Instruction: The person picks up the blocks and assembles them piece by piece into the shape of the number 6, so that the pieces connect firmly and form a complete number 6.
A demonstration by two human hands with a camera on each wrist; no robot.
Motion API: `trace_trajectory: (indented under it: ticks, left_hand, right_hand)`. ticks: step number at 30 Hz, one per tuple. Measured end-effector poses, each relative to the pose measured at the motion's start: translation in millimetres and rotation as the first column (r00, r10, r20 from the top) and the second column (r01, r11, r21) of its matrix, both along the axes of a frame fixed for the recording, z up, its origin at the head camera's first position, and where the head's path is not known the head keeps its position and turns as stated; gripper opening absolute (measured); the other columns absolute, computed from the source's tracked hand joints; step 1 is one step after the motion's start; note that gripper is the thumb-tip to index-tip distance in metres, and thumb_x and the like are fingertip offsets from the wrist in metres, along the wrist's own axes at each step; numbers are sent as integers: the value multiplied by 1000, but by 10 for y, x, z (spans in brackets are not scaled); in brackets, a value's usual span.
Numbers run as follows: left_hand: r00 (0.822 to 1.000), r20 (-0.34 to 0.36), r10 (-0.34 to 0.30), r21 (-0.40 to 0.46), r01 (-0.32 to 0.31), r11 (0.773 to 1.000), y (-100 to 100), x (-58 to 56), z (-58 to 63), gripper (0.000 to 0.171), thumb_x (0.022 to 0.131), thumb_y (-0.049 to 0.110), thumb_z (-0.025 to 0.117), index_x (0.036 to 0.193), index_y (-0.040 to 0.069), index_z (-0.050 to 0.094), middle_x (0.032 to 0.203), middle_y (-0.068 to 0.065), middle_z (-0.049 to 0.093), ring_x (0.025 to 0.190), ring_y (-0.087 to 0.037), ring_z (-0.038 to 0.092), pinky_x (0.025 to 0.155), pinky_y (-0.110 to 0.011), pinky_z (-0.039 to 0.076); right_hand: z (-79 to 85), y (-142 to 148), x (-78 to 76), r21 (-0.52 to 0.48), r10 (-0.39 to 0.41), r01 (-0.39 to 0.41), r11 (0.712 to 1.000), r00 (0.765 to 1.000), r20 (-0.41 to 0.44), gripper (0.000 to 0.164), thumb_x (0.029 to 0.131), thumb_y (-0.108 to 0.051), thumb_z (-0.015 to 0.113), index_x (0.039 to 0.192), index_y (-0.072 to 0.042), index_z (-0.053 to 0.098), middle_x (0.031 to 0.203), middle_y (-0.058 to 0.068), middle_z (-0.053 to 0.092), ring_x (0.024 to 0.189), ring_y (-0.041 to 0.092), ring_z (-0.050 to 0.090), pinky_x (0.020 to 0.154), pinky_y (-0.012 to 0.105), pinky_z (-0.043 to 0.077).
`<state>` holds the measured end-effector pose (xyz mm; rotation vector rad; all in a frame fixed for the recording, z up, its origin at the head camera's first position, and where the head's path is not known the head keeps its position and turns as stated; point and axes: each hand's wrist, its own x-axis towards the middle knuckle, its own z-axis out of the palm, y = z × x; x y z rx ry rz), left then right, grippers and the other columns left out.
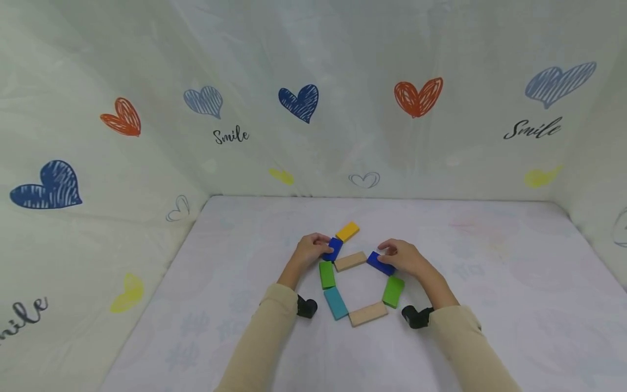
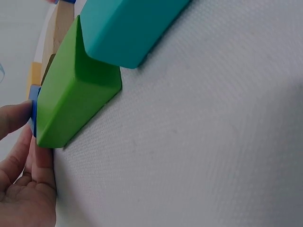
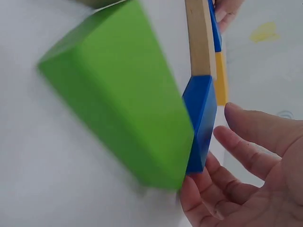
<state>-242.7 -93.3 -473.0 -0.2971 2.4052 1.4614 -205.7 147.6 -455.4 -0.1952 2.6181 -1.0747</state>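
Observation:
On the white tabletop, my left hand (image 1: 309, 250) pinches the left blue block (image 1: 334, 249) between thumb and fingers. My right hand (image 1: 404, 256) is at the right blue block (image 1: 380, 263); in the right wrist view its fingertips touch that block's near end, while the thumb stands apart. Beside the left blue block lie a green block (image 1: 326, 275) and a yellow block (image 1: 348, 231). A plain wooden block (image 1: 350, 261) spans the space between the two blue ones. Nearest my right wrist is another green block (image 1: 393, 292).
A teal block (image 1: 336, 303) and a second wooden block (image 1: 368, 314) form the near side of the rough ring of blocks. Behind the table (image 1: 235, 228) hangs a pale cloth (image 1: 343, 49) printed with hearts. Black wrist cameras (image 1: 416, 317) sit low over the tabletop.

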Motion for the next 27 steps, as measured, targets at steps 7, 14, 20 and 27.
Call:
trace_trajectory:
  ticks: [7,14,20,27]
  left_hand:
    - [1000,-13,-4,-1,4,1000,-13,-9,4,28,81,14,69,108,9,64,88,-5,58,80,-16,52,69,-22,43]
    - [1000,-11,2,0,-2,1000,3,-18,18,27,81,13,69,107,9,64,85,-4,57,77,-16,52,67,-22,43]
    - [1000,-8,8,-1,-8,1000,25,-3,31,27,81,13,69,107,8,65,85,-5,57,78,-16,52,67,-22,43]
    - [1000,10,9,4,-9,1000,16,21,43,28,81,12,69,108,8,65,92,-7,60,82,-17,54,72,-24,46]
  right_hand:
    - [-41,144,215,-46,-84,82,996,996,-22,38,88,-18,61,117,6,56,91,11,57,83,20,51,69,30,42]
    - [-135,130,238,-77,-183,179,981,983,-37,28,88,-16,61,108,3,62,87,9,57,81,19,51,67,27,40]
    - [-169,137,257,-84,-221,218,972,975,-18,26,87,-16,61,106,2,64,86,8,57,80,20,50,66,27,39]
    - [-205,144,270,-102,-230,230,968,973,6,27,87,-19,61,107,0,64,86,7,56,80,19,49,67,27,38]
